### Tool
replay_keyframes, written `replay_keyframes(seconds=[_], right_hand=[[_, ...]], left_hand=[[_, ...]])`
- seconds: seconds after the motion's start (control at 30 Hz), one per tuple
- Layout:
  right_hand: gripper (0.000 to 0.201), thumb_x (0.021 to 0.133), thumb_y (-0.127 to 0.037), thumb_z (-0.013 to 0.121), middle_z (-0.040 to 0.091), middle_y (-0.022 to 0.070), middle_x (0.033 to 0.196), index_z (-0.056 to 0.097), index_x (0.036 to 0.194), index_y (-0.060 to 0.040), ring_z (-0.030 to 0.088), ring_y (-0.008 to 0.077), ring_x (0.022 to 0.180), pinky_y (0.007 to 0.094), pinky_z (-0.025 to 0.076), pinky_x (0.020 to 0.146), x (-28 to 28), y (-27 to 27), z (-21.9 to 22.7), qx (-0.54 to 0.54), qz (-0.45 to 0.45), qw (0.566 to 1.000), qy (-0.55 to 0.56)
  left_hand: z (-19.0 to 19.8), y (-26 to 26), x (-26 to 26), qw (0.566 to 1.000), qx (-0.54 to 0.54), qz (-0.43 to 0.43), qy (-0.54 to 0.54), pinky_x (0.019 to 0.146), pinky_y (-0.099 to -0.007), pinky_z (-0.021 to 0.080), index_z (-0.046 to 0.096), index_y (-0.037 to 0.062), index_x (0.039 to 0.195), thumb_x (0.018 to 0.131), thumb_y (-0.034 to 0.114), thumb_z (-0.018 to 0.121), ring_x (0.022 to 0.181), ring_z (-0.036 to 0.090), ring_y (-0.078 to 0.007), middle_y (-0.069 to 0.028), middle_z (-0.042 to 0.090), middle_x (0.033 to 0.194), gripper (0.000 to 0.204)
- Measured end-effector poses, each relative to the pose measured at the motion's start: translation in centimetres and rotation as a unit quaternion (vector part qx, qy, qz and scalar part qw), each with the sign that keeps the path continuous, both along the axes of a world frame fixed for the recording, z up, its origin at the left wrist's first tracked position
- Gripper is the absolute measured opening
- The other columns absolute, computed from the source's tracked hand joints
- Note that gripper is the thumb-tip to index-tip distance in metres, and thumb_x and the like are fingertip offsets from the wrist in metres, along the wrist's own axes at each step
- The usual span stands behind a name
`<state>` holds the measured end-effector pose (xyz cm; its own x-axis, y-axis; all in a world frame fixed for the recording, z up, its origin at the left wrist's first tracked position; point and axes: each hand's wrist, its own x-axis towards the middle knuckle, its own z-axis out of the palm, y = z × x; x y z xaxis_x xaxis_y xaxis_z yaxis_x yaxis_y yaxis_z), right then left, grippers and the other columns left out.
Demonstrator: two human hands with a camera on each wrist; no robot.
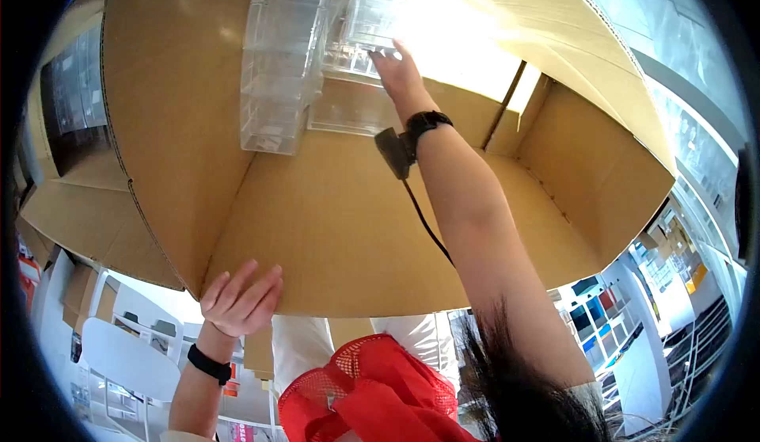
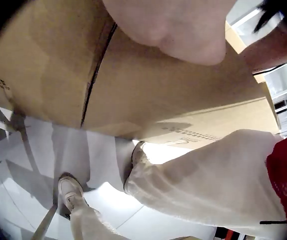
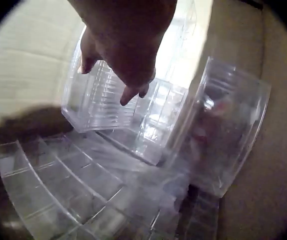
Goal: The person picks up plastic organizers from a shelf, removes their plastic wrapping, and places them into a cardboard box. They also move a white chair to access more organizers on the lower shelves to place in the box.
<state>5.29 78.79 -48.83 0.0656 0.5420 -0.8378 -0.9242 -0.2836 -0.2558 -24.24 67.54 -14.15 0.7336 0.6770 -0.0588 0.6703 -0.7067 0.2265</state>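
Bare arms, black wrist straps [image 1: 428, 120] (one trailing a cable), white trousers [image 2: 218, 180], red mesh vest [image 1: 372, 398], pale shoes [image 2: 71, 194]

Head view: strong fisheye distortion, black vignette around the whole rim, straight edges bowed. Hard glare at 1 o'clock washes out the inner wall of the large brown cardboard box [image 1: 332, 228]; the clear ribbed plastic containers [image 1: 281, 62] beside it lose contrast. Left wrist view: evenly daylit, soft shadows on the pale floor at 8 o'clock, near skin blurred at 12 o'clock. Right wrist view: backlit from 12 o'clock, the right hand [image 3: 126, 45] dark, plastic smeared and out of focus at 4 o'clock.
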Motion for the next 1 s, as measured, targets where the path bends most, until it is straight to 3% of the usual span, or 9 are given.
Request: replay_keyframes(seconds=[0.27,0.5,0.53,0.6,0.63,0.73,0.83,0.87,1.0], right_hand=[[0.069,0.091,-0.036,0.047,0.032,0.0234,0.135,0.016,0.134,0.0078,0.040,0.0362,0.120,0.0403,0.037,0.100,-3.5,2.5,-0.2,0.022,0.238,0.966,-0.097],[0.070,0.090,-0.037,0.050,0.036,0.0266,0.130,0.014,0.136,0.0019,0.042,0.0389,0.117,0.0482,0.040,0.097,-1.8,4.0,5.8,-0.171,0.324,0.927,0.076],[0.062,0.089,-0.032,0.052,0.036,0.0255,0.130,0.022,0.135,-0.0019,0.039,0.0391,0.119,0.0491,0.040,0.097,-1.9,4.1,6.9,-0.223,0.262,0.939,0.009],[0.055,0.088,-0.033,0.053,0.046,0.0241,0.121,0.036,0.130,-0.0014,0.057,0.0335,0.093,0.0415,0.052,0.074,0.7,2.8,3.4,-0.213,0.190,0.945,-0.157],[0.054,0.081,-0.027,0.060,0.049,0.0209,0.119,0.041,0.125,-0.0014,0.057,0.0293,0.088,0.0395,0.050,0.077,1.9,1.7,2.8,-0.212,0.123,0.940,-0.239],[0.066,0.075,-0.025,0.065,0.054,0.0174,0.114,0.036,0.130,-0.0036,0.057,0.0284,0.092,0.0373,0.047,0.078,5.6,1.7,-2.0,-0.332,0.150,0.775,-0.516],[0.069,0.075,-0.021,0.063,0.056,0.0156,0.109,0.032,0.134,-0.0044,0.058,0.0276,0.091,0.0380,0.047,0.077,5.7,4.1,5.0,-0.338,0.321,0.767,-0.442],[0.059,0.076,-0.015,0.060,0.053,0.0186,0.108,0.035,0.128,-0.0019,0.052,0.0241,0.095,0.0429,0.043,0.081,6.8,4.0,5.3,-0.305,0.322,0.827,-0.346],[0.051,0.082,-0.017,0.053,0.049,0.0119,0.120,0.036,0.128,-0.0028,0.055,0.0258,0.102,0.0403,0.040,0.089,8.8,1.6,6.2,-0.199,0.359,0.835,-0.368]], left_hand=[[0.2,-0.1,-0.2,1.000,-0.019,0.002,0.003,0.093,-0.0281,0.033,0.058,0.0288,0.076,0.077,0.022,0.062,0.092,0.059,-0.0077,0.0159,0.062,0.097,0.008],[0.1,0.3,0.2,1.000,0.014,0.006,-0.008,0.092,-0.0274,0.034,0.059,0.0289,0.075,0.076,0.025,0.063,0.092,0.059,-0.0070,0.0163,0.063,0.097,0.006],[0.1,0.4,0.2,1.000,0.014,0.006,-0.009,0.092,-0.0274,0.034,0.059,0.0289,0.075,0.076,0.024,0.063,0.092,0.059,-0.0069,0.0164,0.063,0.097,0.006],[0.2,0.6,0.2,1.000,0.010,0.002,-0.011,0.092,-0.0274,0.034,0.059,0.0289,0.075,0.076,0.024,0.062,0.092,0.060,-0.0068,0.0166,0.062,0.098,0.006],[0.2,0.4,0.0,1.000,0.006,-0.002,-0.012,0.092,-0.0274,0.034,0.059,0.0289,0.076,0.076,0.024,0.062,0.092,0.060,-0.0068,0.0167,0.062,0.098,0.006],[-0.2,0.0,-0.1,1.000,0.019,0.005,-0.020,0.094,-0.0276,0.034,0.059,0.0288,0.076,0.078,0.024,0.061,0.092,0.059,-0.0066,0.0165,0.062,0.100,0.005],[-0.7,-0.3,-0.2,0.998,0.042,0.012,-0.034,0.095,-0.0278,0.034,0.060,0.0288,0.076,0.080,0.024,0.059,0.093,0.059,-0.0065,0.0163,0.062,0.101,0.006],[-0.8,-0.5,-0.2,0.998,0.045,0.013,-0.041,0.095,-0.0279,0.033,0.060,0.0289,0.077,0.080,0.025,0.059,0.094,0.059,-0.0065,0.0162,0.062,0.101,0.006],[-0.4,-0.2,-0.4,0.999,0.023,0.000,-0.037,0.095,-0.0281,0.033,0.061,0.0285,0.078,0.080,0.024,0.059,0.095,0.059,-0.0076,0.0154,0.063,0.101,0.005]])
